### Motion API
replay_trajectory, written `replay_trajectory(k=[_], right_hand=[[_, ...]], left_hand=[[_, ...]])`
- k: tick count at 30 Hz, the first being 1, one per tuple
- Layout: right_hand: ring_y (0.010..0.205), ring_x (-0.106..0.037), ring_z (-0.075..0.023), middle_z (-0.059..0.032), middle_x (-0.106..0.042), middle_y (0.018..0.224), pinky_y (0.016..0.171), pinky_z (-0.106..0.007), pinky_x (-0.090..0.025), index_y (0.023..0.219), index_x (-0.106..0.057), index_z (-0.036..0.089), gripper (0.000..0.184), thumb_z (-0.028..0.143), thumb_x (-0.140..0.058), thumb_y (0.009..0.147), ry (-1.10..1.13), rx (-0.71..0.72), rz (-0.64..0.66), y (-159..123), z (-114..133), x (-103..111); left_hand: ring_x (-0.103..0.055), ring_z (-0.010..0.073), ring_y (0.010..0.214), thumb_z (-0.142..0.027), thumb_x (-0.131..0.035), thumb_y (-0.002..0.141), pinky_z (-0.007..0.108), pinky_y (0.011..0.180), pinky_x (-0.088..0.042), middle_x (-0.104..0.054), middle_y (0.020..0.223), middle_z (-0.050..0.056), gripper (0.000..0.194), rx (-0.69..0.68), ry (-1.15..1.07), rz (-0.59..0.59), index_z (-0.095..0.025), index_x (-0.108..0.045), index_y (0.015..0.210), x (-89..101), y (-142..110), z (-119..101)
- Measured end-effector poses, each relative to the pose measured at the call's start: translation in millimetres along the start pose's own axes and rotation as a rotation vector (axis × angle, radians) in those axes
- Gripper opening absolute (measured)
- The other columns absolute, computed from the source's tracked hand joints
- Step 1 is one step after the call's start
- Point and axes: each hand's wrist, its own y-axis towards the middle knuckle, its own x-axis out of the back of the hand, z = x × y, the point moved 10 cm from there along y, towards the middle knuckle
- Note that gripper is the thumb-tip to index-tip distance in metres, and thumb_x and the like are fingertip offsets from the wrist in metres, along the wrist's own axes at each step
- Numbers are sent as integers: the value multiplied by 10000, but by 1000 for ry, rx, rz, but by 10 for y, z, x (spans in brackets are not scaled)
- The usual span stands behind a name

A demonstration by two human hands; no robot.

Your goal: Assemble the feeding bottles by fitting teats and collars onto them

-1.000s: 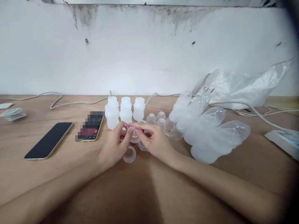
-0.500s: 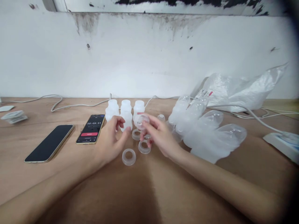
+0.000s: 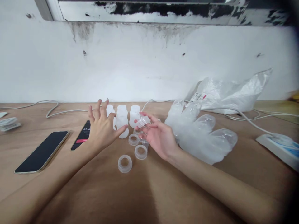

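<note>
My left hand [image 3: 101,126] is raised with its fingers spread and nothing in it. It is close to the leftmost of the white plastic bottles [image 3: 121,114] and partly hides that one. Between the fingertips of my right hand [image 3: 161,137] is a small clear plastic cap-like piece [image 3: 143,120], tilted on its side; its exact kind is hard to make out. Below that hand lie several translucent screw rings [image 3: 125,170] on the wooden table [image 3: 130,199]. More clear pieces sit under my right fingers, mostly covered.
To the right lies a pile of frosted bottles with clear domed tops [image 3: 198,137]. Behind it rests a plastic bag [image 3: 224,96]. A black phone [image 3: 43,151], a timer phone [image 3: 80,137], white cables [image 3: 240,115] and a power strip [image 3: 277,146] surround the work area.
My left hand has lifted and moved left, its fingers spreading and now covering part of the timer phone. My right hand has turned palm-up, tilting the clear piece sideways. The view has shifted slightly.
</note>
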Motion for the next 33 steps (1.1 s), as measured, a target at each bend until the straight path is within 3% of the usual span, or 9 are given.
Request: replay_trajectory(k=[4, 10, 14, 18, 22, 24, 28, 33], right_hand=[[658, -557, -137, -33, -598, 787, 508, -227, -393, 950, -538, 187, 247, 306, -531, 733, 36, 7, -33, 2, 32, 14], [705, -582, -148, -21, -616, 811, 572, -254, -430, 994, -533, 206, 244, 212, -521, 750, 32, 2, -15, 21, 13, 19], [740, -593, -165, -48, -624, 835, 636, -289, -458, 933, -548, 163, 173, 250, -470, 806, 51, -1, 1, 27, -22, -7], [744, -576, -151, -59, -628, 850, 623, -257, -451, 897, -570, 146, 219, 312, -437, 847, 24, 23, -29, 28, -19, 31], [742, -567, -151, -62, -631, 867, 621, -257, -455, 904, -581, 150, 260, 343, -412, 860, 25, -14, -32, 11, -72, 54], [716, -567, -148, -52, -630, 829, 597, -249, -451, 882, -584, 154, 258, 350, -418, 855, 34, -38, -59, -5, -109, 88], [696, -573, -149, -32, -635, 791, 584, -255, -450, 857, -574, 173, 220, 360, -464, 825, 51, -59, -100, -29, -159, 141], [749, -567, -128, -40, -652, 865, 623, -230, -441, 847, -574, 173, 197, 358, -520, 805, 1, 38, -81, -25, -86, 137]], left_hand=[[-223, 395, 1299, -486, -517, 756, 587, 1036, -106, -382, 1336, 220, 407, -6, -22, 6, -109, -630, 861, 0, -3, -33], [-247, 376, 1291, -437, -550, 743, 573, 1040, -125, -435, 1292, 190, 333, -29, -78, -19, -135, -601, 873, 136, -54, -101], [-346, 359, 1233, -415, -568, 737, 529, 1010, -223, -495, 1242, 174, 305, -74, -120, -64, -148, -579, 885, 258, -134, -191], [-485, 317, 1105, -393, -566, 757, 484, 925, -326, -596, 1145, 141, 293, -81, -205, -33, -148, -548, 917, 301, -195, -251], [-602, 226, 847, -381, -568, 760, 383, 786, -431, -672, 908, 64, 274, -13, -425, 83, -166, -518, 923, 186, -252, -235], [-602, 202, 798, -385, -563, 761, 335, 717, -457, -661, 884, 46, 273, 19, -541, 140, -179, -505, 929, 93, -295, -229], [-595, 193, 837, -350, -533, 789, 310, 722, -470, -637, 928, 54, 282, 40, -661, 176, -182, -468, 1005, -46, -384, -231], [-587, 219, 951, -333, -579, 755, 340, 808, -472, -590, 1097, 103, 500, 9, -754, 207, -171, -348, 1167, -160, -489, -313]])
